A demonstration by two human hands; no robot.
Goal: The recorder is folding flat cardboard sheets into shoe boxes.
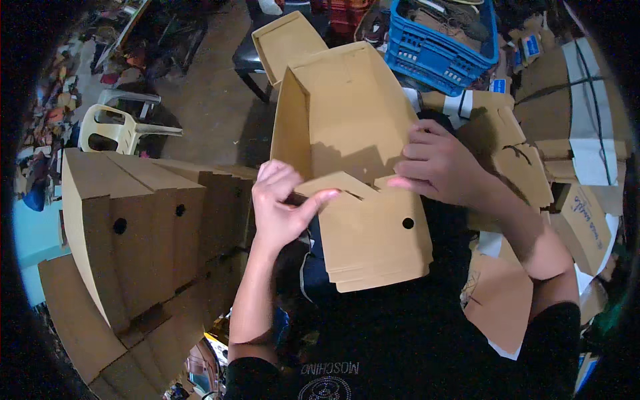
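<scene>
An open brown cardboard box (pixel 357 93), partly folded, lies across my lap. Its near end panel (pixel 373 233) hangs outward toward me and has a round black hole and a tabbed lower edge. My left hand (pixel 279 203) pinches the left corner, thumb along a small folded flap (pixel 337 181) at the panel's top. At the opposite corner my right hand (pixel 443 163) grips the box, fingers curled and thumb pressed on the panel's edge. Some of the left fingers are hidden behind the side wall.
Stacked cardboard boxes (pixel 147 247) with round holes stand at my left. Beyond them is a cream plastic chair (pixel 110 130). A shallow cardboard piece (pixel 290 43) leans on a black chair (pixel 248 61) ahead. A blue crate (pixel 440 57) and flat cardboard bundles (pixel 543 120) occupy the right.
</scene>
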